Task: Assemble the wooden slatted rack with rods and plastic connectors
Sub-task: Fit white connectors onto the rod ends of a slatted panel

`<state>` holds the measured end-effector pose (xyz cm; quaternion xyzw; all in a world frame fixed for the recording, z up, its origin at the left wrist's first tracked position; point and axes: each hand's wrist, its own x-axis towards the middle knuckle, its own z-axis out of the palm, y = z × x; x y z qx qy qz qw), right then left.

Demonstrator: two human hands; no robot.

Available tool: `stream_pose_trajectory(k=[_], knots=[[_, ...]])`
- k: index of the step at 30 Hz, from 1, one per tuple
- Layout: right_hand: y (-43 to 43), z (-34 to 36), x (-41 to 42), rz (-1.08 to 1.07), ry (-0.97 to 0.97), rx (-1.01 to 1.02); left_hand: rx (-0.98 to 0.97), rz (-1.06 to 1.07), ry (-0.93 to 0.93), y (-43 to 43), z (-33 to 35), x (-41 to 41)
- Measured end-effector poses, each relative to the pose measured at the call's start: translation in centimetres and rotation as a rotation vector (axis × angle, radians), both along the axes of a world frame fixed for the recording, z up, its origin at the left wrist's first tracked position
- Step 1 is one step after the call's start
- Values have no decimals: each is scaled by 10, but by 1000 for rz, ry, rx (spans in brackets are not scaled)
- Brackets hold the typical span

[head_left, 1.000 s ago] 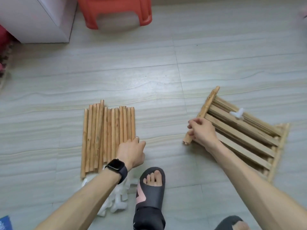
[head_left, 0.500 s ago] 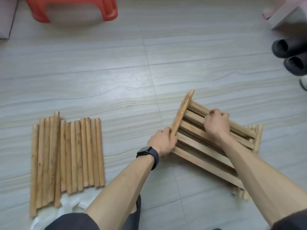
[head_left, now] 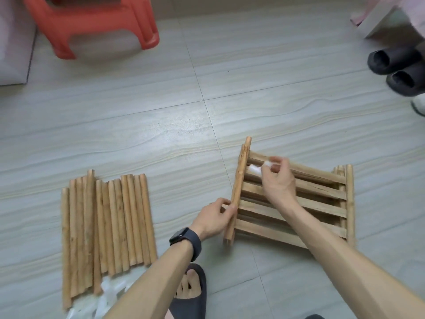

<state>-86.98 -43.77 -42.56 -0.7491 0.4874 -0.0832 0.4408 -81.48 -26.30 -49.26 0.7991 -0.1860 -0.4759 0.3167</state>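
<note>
The slatted rack (head_left: 322, 199) lies flat on the floor (head_left: 161, 125). My left grip (head_left: 215, 218) is clamped round the end rod (head_left: 239, 187) along the rack's left edge. My right grip (head_left: 279, 183) pinches a white plastic connector (head_left: 254, 169) over the rack's far slats, beside that rod. Well left of the rack, loose rods (head_left: 105, 226) lie side by side, with more connectors (head_left: 110, 293) at their near ends.

head-worn view, looking down, floor (head_left: 253, 93) close
</note>
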Motion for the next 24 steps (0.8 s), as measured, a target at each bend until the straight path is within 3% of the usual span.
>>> stream_pose_trajectory(k=[3, 5, 11, 15, 20, 24], knots=[[45, -1, -3, 197, -27, 109, -146, 495, 365, 22, 25, 23], [74, -5, -4, 319, -29, 205, -215, 627, 471, 41, 37, 37], [146, -31, -14, 690, 123, 320, -21, 464, 384, 133, 41, 40], [170, -35, -19, 871, 223, 296, 75, 581, 356, 203, 36, 24], [167, -24, -19, 915, 249, 295, -44, 857, 482, 227, 44, 17], [146, 4, -17, 998, 222, 280, -149, 849, 512, 188, 60, 27]])
